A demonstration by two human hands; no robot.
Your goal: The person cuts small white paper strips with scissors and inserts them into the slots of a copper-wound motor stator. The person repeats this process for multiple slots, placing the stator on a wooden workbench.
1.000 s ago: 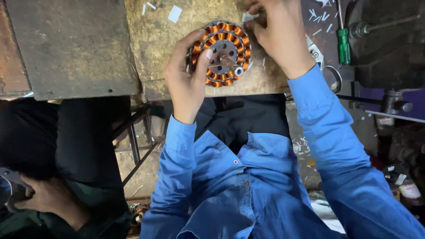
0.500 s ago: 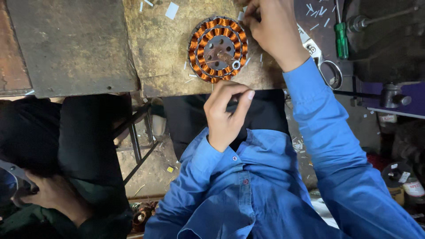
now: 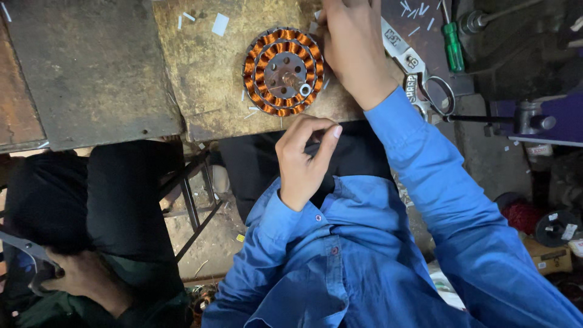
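While the right hand [image 3: 355,51] presses beside the copper stator [image 3: 283,71], the left hand [image 3: 303,159], fingertips pinched together, hangs off the bench edge [image 3: 267,124]

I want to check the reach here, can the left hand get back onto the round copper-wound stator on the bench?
Probably yes. The left hand hangs just off the bench edge, close to the round copper-wound stator, with nothing between them. The right hand sits beside its far rim.

Dim, uneven light (brightest on the bench), sharp focus.
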